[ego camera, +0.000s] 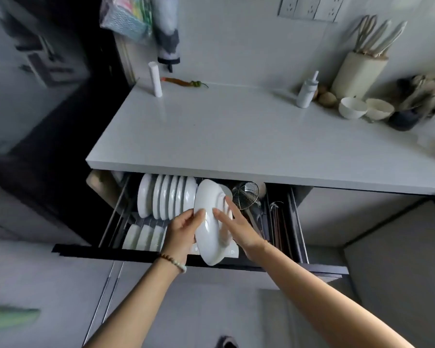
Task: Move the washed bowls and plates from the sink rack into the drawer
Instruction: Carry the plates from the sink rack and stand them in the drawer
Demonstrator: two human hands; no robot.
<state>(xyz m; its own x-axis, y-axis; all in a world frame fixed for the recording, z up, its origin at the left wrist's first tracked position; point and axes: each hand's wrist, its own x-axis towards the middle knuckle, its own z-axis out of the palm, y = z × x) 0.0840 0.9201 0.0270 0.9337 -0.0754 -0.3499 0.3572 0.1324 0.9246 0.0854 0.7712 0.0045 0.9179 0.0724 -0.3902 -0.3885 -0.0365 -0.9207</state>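
Curled round the near rim, the left grip (183, 229) has the white plate (209, 222) up on edge over the open drawer (136, 254), and the right grip (239, 227) lays straight fingers against its right face, holding nothing itself. Likely slot: just right of the standing plates (168, 199). Danger now: come in tilted and it clips that row or the strainer (245, 194), and a freshly washed rim could slip

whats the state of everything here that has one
drawer: pulled open
held plate: on edge over the drawer
racked plates: upright in the drawer
left hand: grips the held plate
right hand: straight fingers touch the held plate
counter bowls: upright
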